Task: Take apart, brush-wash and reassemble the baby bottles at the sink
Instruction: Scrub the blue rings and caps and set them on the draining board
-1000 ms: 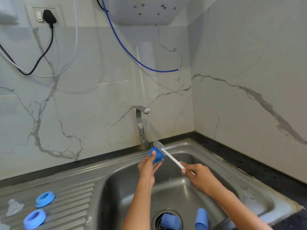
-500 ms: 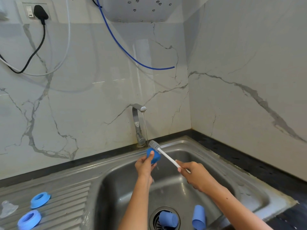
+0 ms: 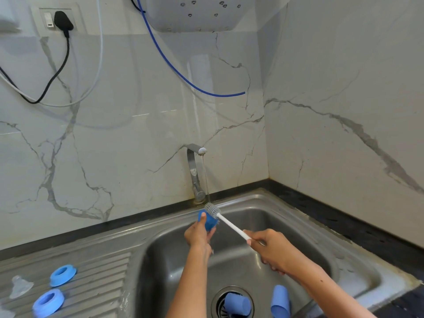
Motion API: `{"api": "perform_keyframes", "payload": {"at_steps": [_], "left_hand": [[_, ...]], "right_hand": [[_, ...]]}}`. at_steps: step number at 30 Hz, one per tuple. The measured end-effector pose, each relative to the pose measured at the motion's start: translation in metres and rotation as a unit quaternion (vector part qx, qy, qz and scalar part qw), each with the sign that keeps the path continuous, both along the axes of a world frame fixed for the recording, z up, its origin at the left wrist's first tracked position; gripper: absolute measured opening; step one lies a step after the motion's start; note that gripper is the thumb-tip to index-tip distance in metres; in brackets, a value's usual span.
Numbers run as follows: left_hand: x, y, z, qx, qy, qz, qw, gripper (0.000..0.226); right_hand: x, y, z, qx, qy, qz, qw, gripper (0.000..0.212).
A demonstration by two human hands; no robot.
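Blue cap point(image 3: 207, 221) sits gripped in left hand point(image 3: 197, 235) fingers; right hand point(image 3: 270, 249) fingers clasp the brush point(image 3: 226, 222) handle.

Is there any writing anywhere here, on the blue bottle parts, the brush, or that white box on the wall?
None can be read.
Blue cap in the left hand: no print visible.
Brush in the right hand: plain.
Blue rings on the drainboard: no marking visible.
White box: only holes, no label.
Wall socket: nothing legible.

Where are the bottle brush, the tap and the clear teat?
bottle brush point(image 3: 212, 210), head view, on its grey bristles.
tap point(image 3: 192, 161), head view, on its upright neck.
clear teat point(image 3: 20, 286), head view, on its base.
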State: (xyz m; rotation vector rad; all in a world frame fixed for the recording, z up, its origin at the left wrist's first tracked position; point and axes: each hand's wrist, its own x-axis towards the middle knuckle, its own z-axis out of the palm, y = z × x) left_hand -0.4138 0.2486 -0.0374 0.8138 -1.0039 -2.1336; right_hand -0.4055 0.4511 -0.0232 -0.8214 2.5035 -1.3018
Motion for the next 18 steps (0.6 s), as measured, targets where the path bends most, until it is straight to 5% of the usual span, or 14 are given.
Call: {"api": "perform_keyframes", "payload": {"at_steps": [9, 18], "left_hand": [[0.000, -0.003, 0.007, 0.143, 0.173, -0.124, 0.966, 0.039], [-0.002, -0.007, -0.001, 0.054, 0.085, -0.110, 0.989, 0.030]], "right_hand": [[-0.006, -0.003, 0.004, -0.026, 0.008, -0.025, 0.999, 0.037], [-0.003, -0.004, -0.002, -0.008, -0.004, 0.016, 1.000, 0.038]]}}
